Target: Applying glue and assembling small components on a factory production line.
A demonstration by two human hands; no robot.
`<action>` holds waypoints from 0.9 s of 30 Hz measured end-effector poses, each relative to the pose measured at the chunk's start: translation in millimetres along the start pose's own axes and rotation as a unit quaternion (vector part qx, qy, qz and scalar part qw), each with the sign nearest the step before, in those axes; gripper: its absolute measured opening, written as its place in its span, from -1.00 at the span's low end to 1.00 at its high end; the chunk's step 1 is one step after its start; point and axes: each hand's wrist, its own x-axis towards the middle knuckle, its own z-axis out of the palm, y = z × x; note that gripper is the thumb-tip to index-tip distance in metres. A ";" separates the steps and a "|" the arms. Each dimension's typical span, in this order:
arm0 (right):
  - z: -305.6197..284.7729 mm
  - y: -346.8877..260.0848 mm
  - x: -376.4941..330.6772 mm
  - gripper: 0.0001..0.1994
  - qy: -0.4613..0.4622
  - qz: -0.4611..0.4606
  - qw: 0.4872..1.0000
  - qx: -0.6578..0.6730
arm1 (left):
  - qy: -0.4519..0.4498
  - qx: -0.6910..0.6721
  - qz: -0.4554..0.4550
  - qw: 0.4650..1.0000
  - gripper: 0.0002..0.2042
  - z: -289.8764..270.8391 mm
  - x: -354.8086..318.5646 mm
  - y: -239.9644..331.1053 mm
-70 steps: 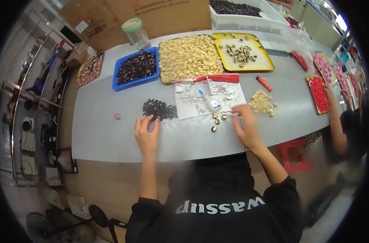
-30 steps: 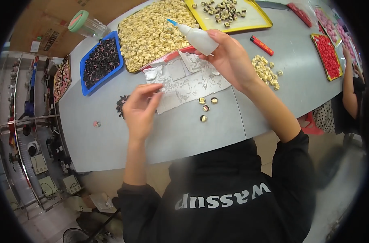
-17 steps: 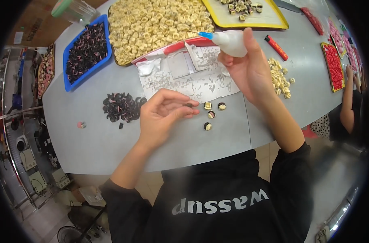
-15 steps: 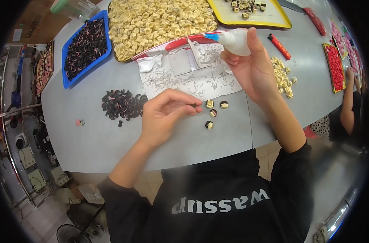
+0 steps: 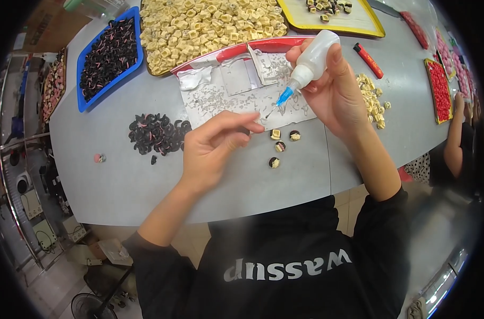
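A translucent squeeze bottle (image 5: 317, 56) with a blue needle tip is gripped in my right hand (image 5: 335, 93), tilted so the needle points down and left. The needle's end is close to the fingertips of my left hand (image 5: 215, 146). Those fingers are curled toward the thumb in a pinch; whatever small thing sits between them is mostly hidden. Just right of them lie several small dark-and-cream pieces (image 5: 274, 162). A heap of black curved pieces (image 5: 156, 135) lies left of my left hand. Cream square pieces (image 5: 370, 95) are piled right of my right hand.
Under the needle lies a white spotted sheet (image 5: 210, 101). Behind it stands a large tray of cream pieces (image 5: 215, 29), between a blue tray (image 5: 137, 56) of black pieces and a yellow tray (image 5: 335, 31). A red marker-like stick (image 5: 368, 61) lies right; another person's arm (image 5: 455, 133) shows far right.
My right hand has tipped the bottle, swinging its blue needle from pointing left to down toward my left fingertips. My left fingers have shifted slightly up and left.
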 end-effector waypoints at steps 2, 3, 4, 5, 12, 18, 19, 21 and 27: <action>2.1 0.4 0.2 -0.54 0.003 0.001 1.000 0.011 | 0.018 -0.134 -0.061 0.989 -0.84 0.5 -0.9 3.0; 3.2 0.6 0.5 -0.56 0.007 0.002 1.000 0.022 | 0.018 -0.134 -0.060 0.989 -0.84 -0.2 -1.2 1.7; 4.1 0.1 0.7 -0.56 0.007 0.001 1.000 0.021 | 0.019 -0.149 -0.050 0.987 -0.83 -1.1 -2.1 -0.9; 5.0 -0.8 1.0 -0.57 0.013 0.006 0.999 0.031 | 0.021 -0.164 -0.040 0.985 -0.82 -1.8 -2.7 -3.3; 8.5 -2.3 -0.2 -0.59 0.017 0.014 1.000 0.021 | 0.007 -0.140 -0.031 0.990 -0.82 0.5 -5.9 -8.3; 9.5 0.6 -0.7 -0.57 0.023 0.015 1.000 -0.013 | 0.036 -0.146 -0.076 0.986 -0.76 7.7 -1.9 -3.6; 10.5 0.6 -1.0 -0.57 0.022 0.015 1.000 -0.013 | 0.032 -0.139 -0.068 0.987 -0.75 8.6 -2.0 -5.0; 12.2 0.7 -1.3 -0.57 0.021 0.016 1.000 -0.012 | 0.031 -0.132 -0.061 0.989 -0.74 8.5 -2.6 -4.6; 12.8 3.2 -2.9 -0.57 0.010 0.007 0.999 -0.042 | 0.030 -0.114 -0.109 0.987 -0.74 7.5 -4.5 2.0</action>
